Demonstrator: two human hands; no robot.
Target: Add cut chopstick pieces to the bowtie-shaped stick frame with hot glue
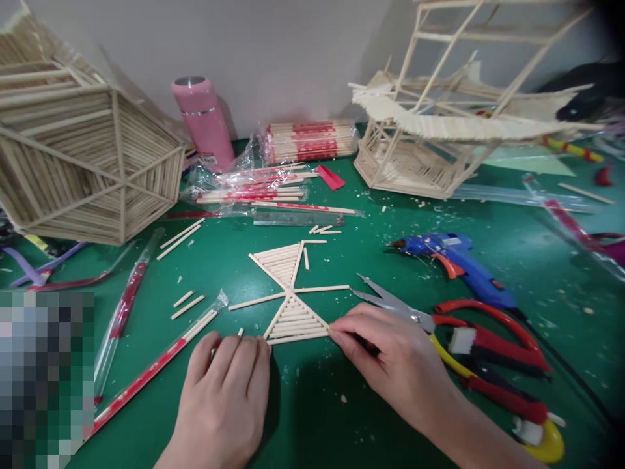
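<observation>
A star-shaped frame of thin wooden sticks (290, 290) lies flat on the green table, two of its wedges filled with rows of shorter sticks. At its lower right corner, the thumb and forefinger of my right hand (385, 348) pinch the end of the lowest stick (300, 339). My left hand (227, 391) is closed at the lower left corner, its fingers curled. A short wooden stick (241, 332) pokes up between those fingers; the rest of it is hidden. Several cut stick pieces (188, 306) lie to the left of the frame.
Scissors (390, 303), pliers with red handles (508, 352) and a blue glue gun (454, 254) lie on the right. Behind stand a pink bottle (205, 124), wrapped stick bundles (310, 142) and two stick structures, one left (120, 169), one right (410, 163).
</observation>
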